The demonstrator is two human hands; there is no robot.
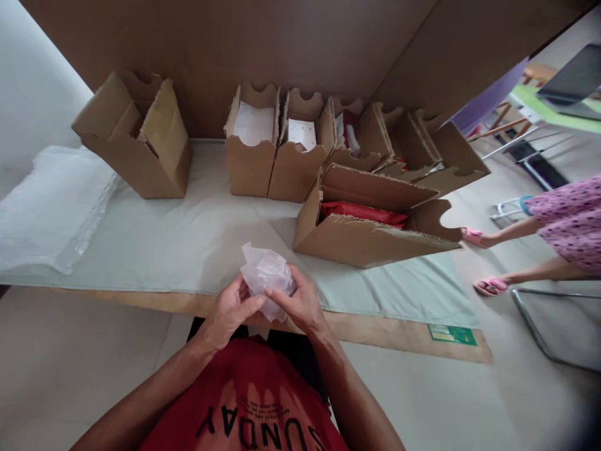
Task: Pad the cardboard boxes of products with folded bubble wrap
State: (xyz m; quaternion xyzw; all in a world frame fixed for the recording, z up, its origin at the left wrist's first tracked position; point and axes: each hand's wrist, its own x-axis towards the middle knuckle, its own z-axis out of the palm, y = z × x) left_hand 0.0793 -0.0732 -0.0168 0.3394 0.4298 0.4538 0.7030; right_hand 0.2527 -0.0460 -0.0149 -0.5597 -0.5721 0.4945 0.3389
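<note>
At the near edge of the cloth-covered table (183, 250) | left hand (232, 313) and right hand (302, 302) held a crumpled white wrapper (267, 275) between them (thin, translucent) | cardboard box (366, 245) containing a red packet (364, 213) stood beyond, to the right.

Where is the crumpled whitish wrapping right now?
In the head view, the crumpled whitish wrapping is below centre, held between the left hand and right hand at the near edge of the table, left of the cardboard box holding a red packet.

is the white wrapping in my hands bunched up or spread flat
Bunched up: the white wrapping is a crumpled lump between left hand and right hand.
</note>
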